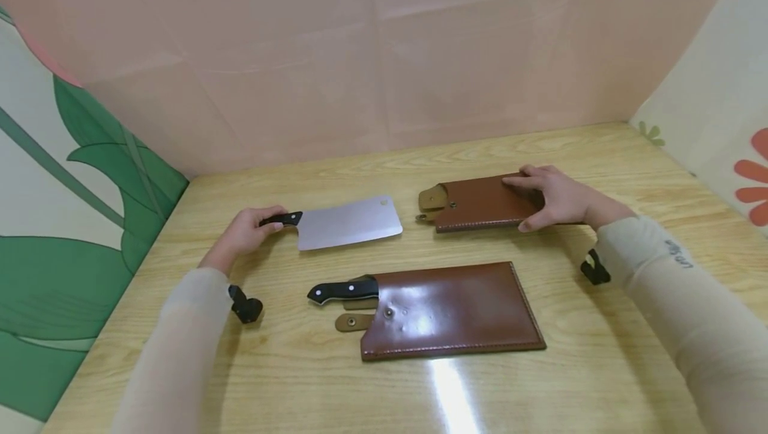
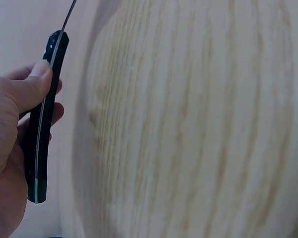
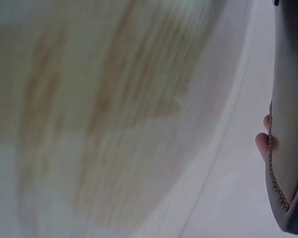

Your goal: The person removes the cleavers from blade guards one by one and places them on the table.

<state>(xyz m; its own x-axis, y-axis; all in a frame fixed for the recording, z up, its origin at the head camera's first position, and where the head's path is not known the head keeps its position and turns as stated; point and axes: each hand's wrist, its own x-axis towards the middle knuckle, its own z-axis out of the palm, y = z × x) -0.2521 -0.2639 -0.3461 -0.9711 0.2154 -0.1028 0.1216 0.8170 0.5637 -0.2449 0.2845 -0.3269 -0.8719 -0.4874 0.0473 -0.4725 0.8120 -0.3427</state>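
Observation:
My left hand point(image 1: 255, 229) grips the black handle point(image 2: 43, 121) of a cleaver, its fingers wrapped round it in the left wrist view. The wide silver blade point(image 1: 348, 223) points right, toward the mouth of a brown leather sheath point(image 1: 480, 204). My right hand point(image 1: 558, 199) holds that sheath by its right end, thumb on the near edge and fingers over the top. In the right wrist view the stitched sheath edge point(image 3: 273, 168) shows, with fingertips point(image 3: 261, 141) behind it. A tan strap sticks out at the sheath's left end. A gap lies between blade tip and sheath.
Nearer on the wooden table point(image 1: 288, 381) lies a second brown leather sheath point(image 1: 462, 314) with a black-handled knife point(image 1: 343, 289) in it, handle pointing left. Its tan snap strap point(image 1: 353, 322) hangs loose. A pink sheet covers the wall point(image 1: 384, 54) behind; painted panels stand at both sides.

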